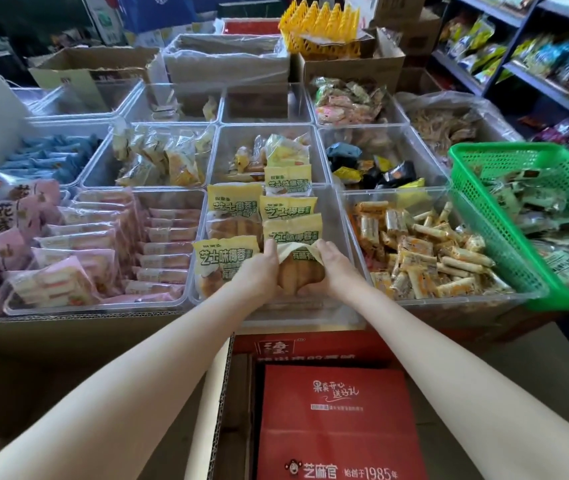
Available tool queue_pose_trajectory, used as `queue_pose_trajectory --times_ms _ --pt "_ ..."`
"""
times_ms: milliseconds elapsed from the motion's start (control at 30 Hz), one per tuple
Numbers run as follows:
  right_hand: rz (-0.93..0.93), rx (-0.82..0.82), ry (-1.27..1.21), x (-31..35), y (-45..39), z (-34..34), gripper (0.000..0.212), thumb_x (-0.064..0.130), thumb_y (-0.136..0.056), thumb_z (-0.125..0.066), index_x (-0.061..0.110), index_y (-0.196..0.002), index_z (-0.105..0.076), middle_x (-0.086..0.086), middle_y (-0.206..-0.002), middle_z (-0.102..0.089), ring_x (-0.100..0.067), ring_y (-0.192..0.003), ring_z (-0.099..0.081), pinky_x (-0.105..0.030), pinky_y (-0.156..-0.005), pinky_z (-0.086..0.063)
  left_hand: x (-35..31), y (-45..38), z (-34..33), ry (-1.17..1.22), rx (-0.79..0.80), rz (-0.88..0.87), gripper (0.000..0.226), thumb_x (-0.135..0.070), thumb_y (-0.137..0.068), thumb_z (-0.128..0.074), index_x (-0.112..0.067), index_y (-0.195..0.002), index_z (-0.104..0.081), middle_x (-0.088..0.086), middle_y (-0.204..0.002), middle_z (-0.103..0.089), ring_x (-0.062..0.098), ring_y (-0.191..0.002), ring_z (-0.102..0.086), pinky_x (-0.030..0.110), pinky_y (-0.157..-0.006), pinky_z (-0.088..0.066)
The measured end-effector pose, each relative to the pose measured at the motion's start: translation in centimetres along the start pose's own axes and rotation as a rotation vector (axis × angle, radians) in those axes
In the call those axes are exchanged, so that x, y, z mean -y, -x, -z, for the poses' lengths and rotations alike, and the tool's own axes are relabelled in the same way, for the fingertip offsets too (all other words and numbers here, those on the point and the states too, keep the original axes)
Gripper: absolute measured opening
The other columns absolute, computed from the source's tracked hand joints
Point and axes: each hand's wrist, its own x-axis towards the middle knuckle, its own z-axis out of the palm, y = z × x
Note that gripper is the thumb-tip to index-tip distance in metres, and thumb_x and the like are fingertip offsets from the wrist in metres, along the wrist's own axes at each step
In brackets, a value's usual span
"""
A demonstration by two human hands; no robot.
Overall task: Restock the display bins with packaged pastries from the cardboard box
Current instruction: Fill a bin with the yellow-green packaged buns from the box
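A clear plastic display bin (340, 233) in the front middle holds several yellow-and-clear packaged pastries (233, 199) standing in two rows. Both hands hold one more pastry pack (298, 271) at the bin's near end, its yellow top folded toward me. My left hand (260, 268) grips its left side and my right hand (336, 265) grips its right side. The open cardboard box (217, 403) lies below my arms, with a red carton (338, 427) inside.
Other clear bins surround it: pink packs (82, 258) at left, orange-wrapped rolls (425, 251) at right, mixed snacks behind. A green basket (518, 216) of packs sits at the right edge. Shelves (535, 57) of snacks rise at far right; cardboard boxes and a yellow rack (321, 29) stand behind.
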Motion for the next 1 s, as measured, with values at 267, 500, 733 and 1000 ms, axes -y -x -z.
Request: queue_pose_trajectory --times_ms 267,500,733,1000 --pt "-0.039 0.077 0.224 0.3 0.1 0.7 0.076 0.049 -0.069 -0.078 0.019 -0.126 -0.038 -0.002 -0.129 -0.031 -0.028 -0.104 -0.051 -0.038 -0.081 -0.046 -0.2 -0.2 0.2 -0.197 0.045 -0.044 0.051 -0.003 -0.09 -0.05 -0.005 -0.134 -0.025 0.016 -0.128 -0.044 0.034 -0.115 -0.052 0.04 -0.086 -0.048" --pt "-0.032 0.102 0.161 4.0 1.6 4.1 0.073 0.057 -0.073 -0.068 0.018 -0.132 -0.047 -0.01 -0.13 -0.04 -0.026 -0.117 -0.046 -0.039 -0.1 -0.041 2.3 2.9 3.0 -0.142 -0.173 -0.185 0.031 -0.022 -0.094 -0.044 -0.005 -0.121 -0.045 0.011 -0.117 -0.049 0.031 -0.097 -0.059 0.037 -0.069 -0.048" --pt "0.43 -0.272 0.025 17.2 4.4 1.2 0.013 0.016 -0.088 -0.062 0.006 -0.091 -0.069 -0.008 -0.087 -0.07 -0.02 -0.081 -0.063 -0.037 -0.079 -0.051 9.8 6.0 5.3 0.24 -0.464 -0.136 0.022 -0.005 -0.086 -0.044 -0.007 -0.107 -0.05 0.011 -0.114 -0.049 0.035 -0.094 -0.056 0.037 -0.072 -0.039" --pt "0.599 -0.05 0.104 28.5 5.7 -11.3 0.015 0.014 -0.09 -0.059 0.007 -0.101 -0.068 -0.008 -0.093 -0.071 -0.018 -0.084 -0.066 -0.027 -0.076 -0.053 27.1 13.2 5.1 0.055 -0.576 -0.472 0.018 0.001 -0.079 -0.066 -0.006 -0.096 -0.065 0.012 -0.094 -0.066 0.025 -0.079 -0.067 0.032 -0.065 -0.057"
